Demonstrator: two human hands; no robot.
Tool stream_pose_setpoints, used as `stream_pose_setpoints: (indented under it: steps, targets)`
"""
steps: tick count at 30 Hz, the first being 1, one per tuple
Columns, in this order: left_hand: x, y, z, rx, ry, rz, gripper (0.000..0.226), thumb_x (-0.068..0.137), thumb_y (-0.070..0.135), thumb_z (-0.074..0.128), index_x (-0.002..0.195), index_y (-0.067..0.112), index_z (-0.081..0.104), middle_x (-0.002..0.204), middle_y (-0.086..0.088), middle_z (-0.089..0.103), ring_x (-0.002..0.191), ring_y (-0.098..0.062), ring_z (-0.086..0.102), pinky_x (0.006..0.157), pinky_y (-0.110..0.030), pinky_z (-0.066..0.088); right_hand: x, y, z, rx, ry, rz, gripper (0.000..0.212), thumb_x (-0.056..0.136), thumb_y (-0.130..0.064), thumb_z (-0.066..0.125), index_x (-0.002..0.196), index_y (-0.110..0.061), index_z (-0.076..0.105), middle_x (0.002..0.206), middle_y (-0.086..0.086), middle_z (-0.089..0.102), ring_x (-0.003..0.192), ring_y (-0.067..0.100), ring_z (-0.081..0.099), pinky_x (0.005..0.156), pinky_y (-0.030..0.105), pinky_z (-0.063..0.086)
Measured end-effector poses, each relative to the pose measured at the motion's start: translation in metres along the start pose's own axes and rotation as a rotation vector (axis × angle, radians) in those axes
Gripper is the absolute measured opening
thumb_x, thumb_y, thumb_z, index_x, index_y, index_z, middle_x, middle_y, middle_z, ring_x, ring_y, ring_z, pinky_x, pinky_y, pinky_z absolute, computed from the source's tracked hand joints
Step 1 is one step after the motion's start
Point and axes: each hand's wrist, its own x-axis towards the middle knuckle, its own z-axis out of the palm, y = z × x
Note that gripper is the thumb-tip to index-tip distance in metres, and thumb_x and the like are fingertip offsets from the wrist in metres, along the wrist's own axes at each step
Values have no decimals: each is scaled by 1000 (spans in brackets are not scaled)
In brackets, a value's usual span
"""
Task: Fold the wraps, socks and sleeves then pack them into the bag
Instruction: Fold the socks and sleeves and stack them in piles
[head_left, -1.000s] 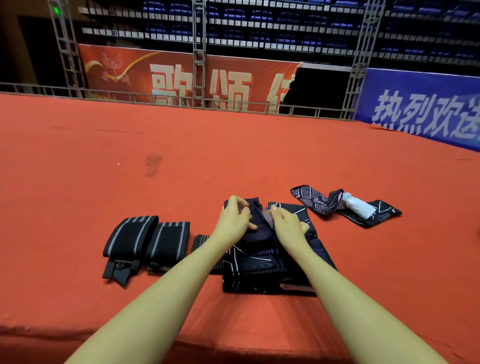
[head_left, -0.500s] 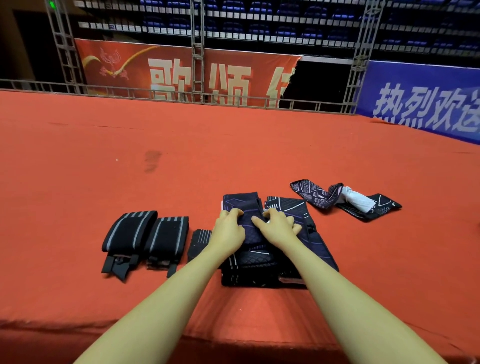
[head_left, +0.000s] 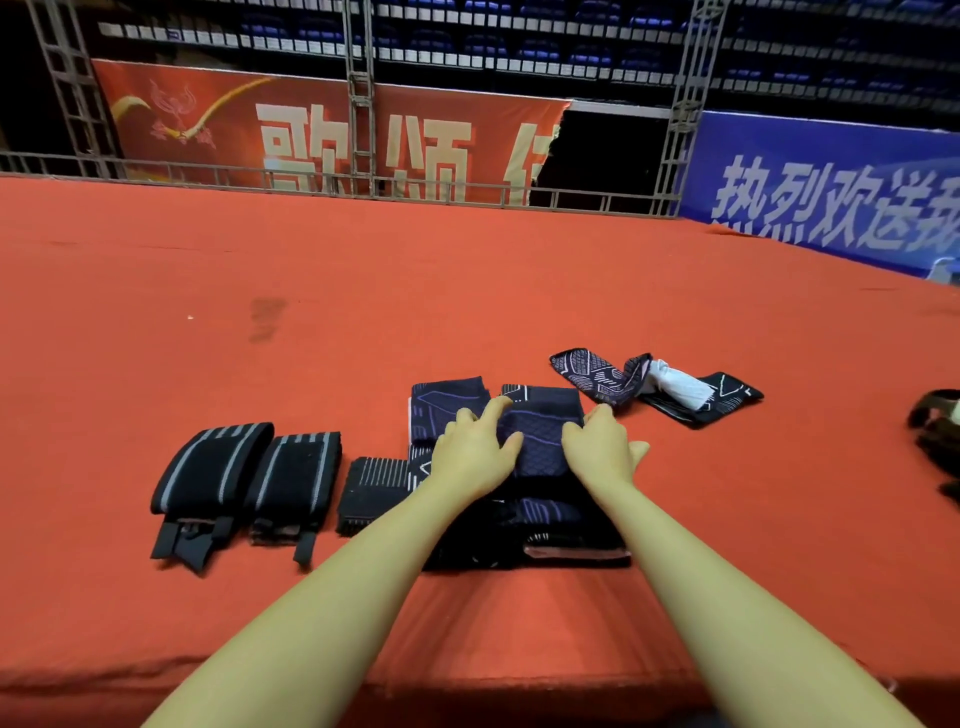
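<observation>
- Navy-and-purple patterned fabric, the folded sleeve (head_left: 537, 436), lies between the two hands on top of a dark stack of folded pieces (head_left: 524, 525) that reaches back toward the person under both wrists.
- The left hand (head_left: 475, 452) rests palm-down on the sleeve's left edge, fingers nearly straight and spread — the fingertips reach toward its far left corner.
- The right hand (head_left: 602, 447) lies on the sleeve's right edge, fingers relaxed and pointing outward to the right; neither hand curls round the cloth, both simply press it flat.
- The hands sit apart, with the width of the sleeve showing between them.
- Just beyond the left hand's fingertips a second folded patterned piece (head_left: 447, 402) shows its far end.
- Left of the left hand, touching the stack, sits a small ribbed black sock (head_left: 371, 491).
- Farther left lie two black wraps with grey stripes, the first wrap (head_left: 296, 470) beside the second wrap (head_left: 213, 467), straps trailing toward the person.
- Beyond and to the right of the right hand, well apart from it, lie unfolded patterned sleeves (head_left: 597, 374) around a white bundle (head_left: 678, 384).
- Everything rests on an orange-red cloth surface (head_left: 363, 312).
- At the far right edge a dark object (head_left: 937, 436) is only partly in view — what it is cannot be told.
</observation>
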Motion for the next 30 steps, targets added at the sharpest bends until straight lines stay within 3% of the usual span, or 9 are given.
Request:
stream_pose_setpoints:
  steps: [4,10,17,20,25,30]
  targets:
    - [1,4,12,129,-74,-24,53,92,34,46,142,32,30,132,-15,38,118,-36,42,100,-42,34,3,13,8,-217,-72,76,28,85,-24,48,108,-8,52,120,12,57,114,33,52,95,40,26]
    - [5,7,13,2,-45,-34,56,91,28,50,143,31,30,127,-12,36,113,-32,47,104,-44,32,4,12,18,-192,-89,110,42,95,-41,39,115,-5,48,118,14,62,119,32,48,99,40,23]
    - [-4,18,2,-311,120,-27,46,95,21,45,140,24,37,116,-9,38,96,-31,57,99,-39,41,-4,-3,7,-8,-27,4,31,100,-28,37,117,-3,44,119,19,60,113,35,54,95,41,32]
    - [-11,17,-14,-292,191,-79,44,95,26,45,139,23,39,121,-10,41,101,-30,56,91,-36,44,-12,-18,1,18,-28,-54,32,100,-32,36,116,-6,45,118,19,60,110,37,56,84,40,40]
    - [-21,-5,-41,-165,196,-167,40,94,31,47,133,22,46,126,-9,43,108,-30,55,90,-37,43,-27,-37,6,-12,-60,-145,28,98,-40,40,90,-13,43,109,16,60,100,34,57,73,37,37]
    - [-33,-28,-44,-110,157,-199,38,94,30,47,131,20,46,125,-12,43,107,-35,56,91,-40,44,-43,-45,21,-70,-136,-159,35,98,-37,42,105,-5,53,114,15,60,106,35,57,78,38,41]
